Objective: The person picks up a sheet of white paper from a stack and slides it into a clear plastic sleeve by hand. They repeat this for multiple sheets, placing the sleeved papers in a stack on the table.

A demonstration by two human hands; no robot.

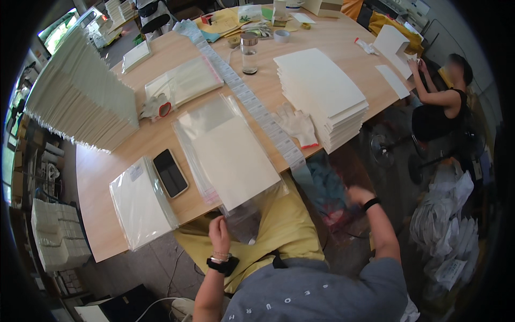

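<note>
A white sheet (236,161) lies partly in a clear plastic bag (212,115) at the table's front edge, over further clear bags. Just below its near corner is my left hand (218,234), fingers curled closed; what they hold, if anything, I cannot make out. My right hand (358,197) is out to the right, below the table edge, smeared by motion. Beside it hangs the end of a long strip of printed labels (249,99), above a heap of blue and red stuff (330,196). A phone (170,173) lies left of the bags.
A tall stack of white boards (80,96) stands left, bagged sheets (142,204) front left. Right of the label strip are a knitted glove (296,126) and a pile of white card (322,86). A glass bottle (249,53) stands behind. Another person (445,102) handles white card at right.
</note>
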